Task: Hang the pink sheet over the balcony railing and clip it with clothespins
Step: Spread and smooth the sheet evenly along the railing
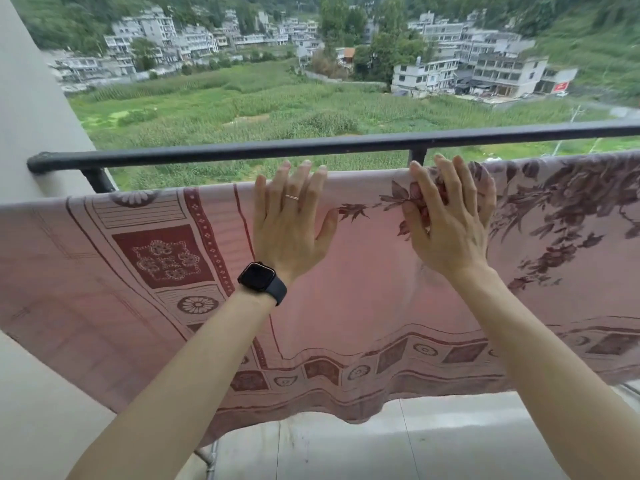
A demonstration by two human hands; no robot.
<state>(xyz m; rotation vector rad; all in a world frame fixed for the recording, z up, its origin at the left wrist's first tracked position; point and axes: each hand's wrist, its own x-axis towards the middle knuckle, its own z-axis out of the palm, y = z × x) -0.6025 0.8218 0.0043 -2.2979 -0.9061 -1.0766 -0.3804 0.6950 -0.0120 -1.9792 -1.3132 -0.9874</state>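
Left hand (294, 220), right hand (450, 225) flat on pink sheet (363, 292) (fingertips (306, 167) at its fold).

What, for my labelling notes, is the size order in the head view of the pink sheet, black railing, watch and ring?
Largest to smallest: pink sheet, black railing, watch, ring. All clearly differ.

Home balcony, high above ground. A black railing (311, 147) is fixed into a pale wall (31, 116) at the left. A patterned pink sheet (346, 289) is draped along the edge just below the top rail, as household laundry. A pale concrete floor (450, 438) is seen beneath. Green fields (242, 102) are overlooked; grey multi-storey houses (502, 71) are ranged beyond, backed by wooded hillsides (571, 22).
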